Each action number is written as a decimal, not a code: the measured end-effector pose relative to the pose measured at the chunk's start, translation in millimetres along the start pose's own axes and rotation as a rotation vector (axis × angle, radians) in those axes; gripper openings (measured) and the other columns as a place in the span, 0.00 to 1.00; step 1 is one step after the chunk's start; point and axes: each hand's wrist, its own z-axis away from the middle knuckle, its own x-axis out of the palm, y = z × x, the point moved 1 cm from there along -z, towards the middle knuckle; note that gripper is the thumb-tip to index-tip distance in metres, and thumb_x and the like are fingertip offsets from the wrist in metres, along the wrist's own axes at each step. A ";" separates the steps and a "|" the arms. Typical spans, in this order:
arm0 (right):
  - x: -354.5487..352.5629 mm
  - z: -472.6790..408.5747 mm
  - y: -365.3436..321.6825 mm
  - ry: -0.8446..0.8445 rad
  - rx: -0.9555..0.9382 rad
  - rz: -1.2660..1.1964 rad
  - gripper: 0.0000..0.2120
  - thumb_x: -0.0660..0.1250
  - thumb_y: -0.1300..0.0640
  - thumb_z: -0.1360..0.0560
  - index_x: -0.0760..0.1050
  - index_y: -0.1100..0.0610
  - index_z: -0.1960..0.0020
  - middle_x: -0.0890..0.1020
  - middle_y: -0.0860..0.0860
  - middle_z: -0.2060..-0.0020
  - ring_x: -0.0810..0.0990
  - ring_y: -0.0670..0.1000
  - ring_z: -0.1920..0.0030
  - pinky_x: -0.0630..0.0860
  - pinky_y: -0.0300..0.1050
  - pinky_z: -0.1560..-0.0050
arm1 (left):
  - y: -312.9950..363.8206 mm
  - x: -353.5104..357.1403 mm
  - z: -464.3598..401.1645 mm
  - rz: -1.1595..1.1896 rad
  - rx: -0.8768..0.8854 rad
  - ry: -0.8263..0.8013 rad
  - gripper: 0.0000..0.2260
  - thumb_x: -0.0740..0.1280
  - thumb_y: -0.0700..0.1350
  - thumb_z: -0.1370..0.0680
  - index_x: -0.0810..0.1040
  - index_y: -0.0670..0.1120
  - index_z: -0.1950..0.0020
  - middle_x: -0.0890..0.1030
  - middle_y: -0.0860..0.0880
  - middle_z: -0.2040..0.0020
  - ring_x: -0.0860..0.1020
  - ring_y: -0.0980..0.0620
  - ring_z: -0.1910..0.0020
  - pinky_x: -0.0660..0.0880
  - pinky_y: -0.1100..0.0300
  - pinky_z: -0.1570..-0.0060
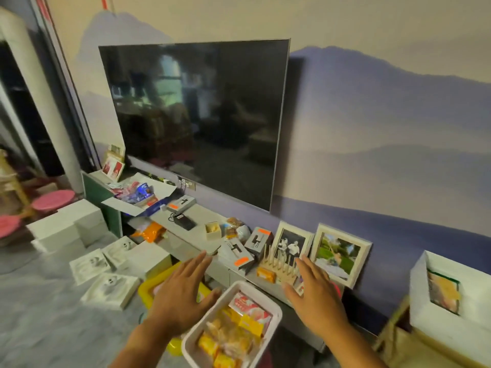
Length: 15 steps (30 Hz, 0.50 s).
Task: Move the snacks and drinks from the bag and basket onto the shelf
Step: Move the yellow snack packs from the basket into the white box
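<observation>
Below, white basket [261,293] holding yellow snack packets [231,338], left hand [180,293] and right hand [316,296] spread, empty

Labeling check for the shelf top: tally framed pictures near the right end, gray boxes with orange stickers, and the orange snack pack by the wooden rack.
Framed pictures: 2
Gray boxes with orange stickers: 3
Orange snack pack: 1
Total: 6
</observation>
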 end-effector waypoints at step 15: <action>110.6 -24.2 -26.4 -0.022 0.312 -0.006 0.40 0.55 0.28 0.26 0.52 0.46 0.21 0.55 0.43 0.21 0.57 0.48 0.23 0.62 0.48 0.26 | -108.5 57.6 -105.5 0.029 0.227 -0.115 0.36 0.51 0.73 0.24 0.53 0.57 0.20 0.53 0.57 0.20 0.57 0.54 0.23 0.59 0.54 0.27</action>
